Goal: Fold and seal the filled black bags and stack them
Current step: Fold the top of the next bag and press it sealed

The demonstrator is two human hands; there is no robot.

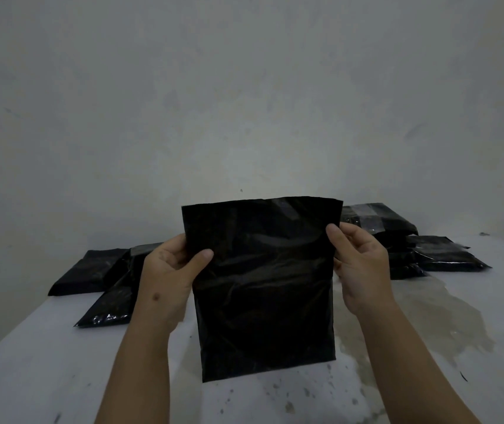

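Hands pinched an upright black bag [263, 289] above the worktop [30, 377]: left hand [171, 270] and right hand [361, 258] at its side edges.

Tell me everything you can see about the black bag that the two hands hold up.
The black bag is glossy, wrinkled plastic, rectangular, held upright over the white table, its top edge straight and not yet folded. The left hand pinches its left edge, thumb in front; the right hand grips its right edge. Whether its bottom touches the table is unclear.
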